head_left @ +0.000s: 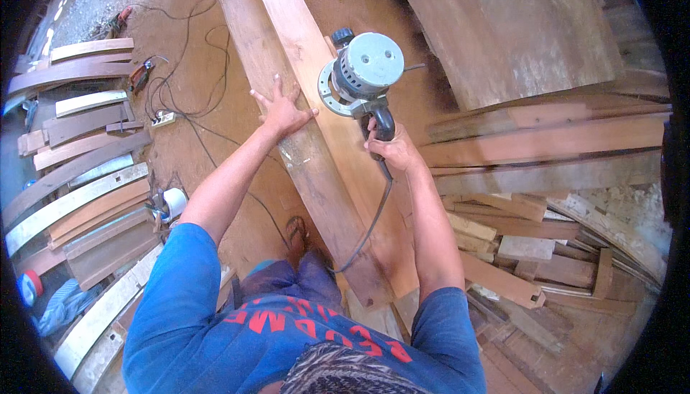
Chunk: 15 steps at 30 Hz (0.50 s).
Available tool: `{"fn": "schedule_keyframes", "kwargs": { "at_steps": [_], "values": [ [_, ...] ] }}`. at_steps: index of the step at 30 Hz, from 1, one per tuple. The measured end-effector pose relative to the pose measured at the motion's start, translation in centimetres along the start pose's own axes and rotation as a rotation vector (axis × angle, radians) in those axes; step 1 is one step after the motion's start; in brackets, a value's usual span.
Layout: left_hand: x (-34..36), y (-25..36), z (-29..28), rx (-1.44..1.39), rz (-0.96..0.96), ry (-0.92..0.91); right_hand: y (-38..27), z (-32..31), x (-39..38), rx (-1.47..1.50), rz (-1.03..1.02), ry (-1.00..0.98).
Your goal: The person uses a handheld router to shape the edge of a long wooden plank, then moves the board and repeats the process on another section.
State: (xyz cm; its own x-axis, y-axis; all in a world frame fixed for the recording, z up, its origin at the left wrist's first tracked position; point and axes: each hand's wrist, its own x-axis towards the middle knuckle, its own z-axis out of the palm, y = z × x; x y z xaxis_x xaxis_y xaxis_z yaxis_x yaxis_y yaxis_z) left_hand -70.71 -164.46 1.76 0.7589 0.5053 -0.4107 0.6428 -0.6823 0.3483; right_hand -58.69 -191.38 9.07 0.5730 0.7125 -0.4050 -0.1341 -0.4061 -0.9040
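Observation:
A grey router (369, 63) with a round base and black knob sits on a pale orange-brown board (341, 171). My right hand (389, 142) grips its black rear handle, and a dark power cord runs from there down across the boards. Alongside, to the left, lies a darker, weathered board (313, 193). My left hand (285, 112) presses on that board with fingers spread, its thumb reaching toward the seam beside the lighter board, just left of the router's base.
Stacked offcuts (100, 207) line the left side. Cables (194, 117) and a power strip (163, 118) lie on the sawdust-coloured floor. A large sheet (510, 27) is at upper right, with plank piles (546, 142) below it. My sandalled foot (296, 236) shows beside the boards.

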Motion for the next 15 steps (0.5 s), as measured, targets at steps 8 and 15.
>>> {"fn": "schedule_keyframes", "kwargs": {
  "at_steps": [8,15],
  "values": [
    [0.5,1.1,-1.2,0.042,-0.103,-0.149,-0.6,0.3,3.8,0.072,0.069,-0.005],
    [0.4,1.8,-1.8,0.009,-0.129,-0.18,-1.0,0.7,7.2,0.173,0.037,-0.019]
  ]
}}
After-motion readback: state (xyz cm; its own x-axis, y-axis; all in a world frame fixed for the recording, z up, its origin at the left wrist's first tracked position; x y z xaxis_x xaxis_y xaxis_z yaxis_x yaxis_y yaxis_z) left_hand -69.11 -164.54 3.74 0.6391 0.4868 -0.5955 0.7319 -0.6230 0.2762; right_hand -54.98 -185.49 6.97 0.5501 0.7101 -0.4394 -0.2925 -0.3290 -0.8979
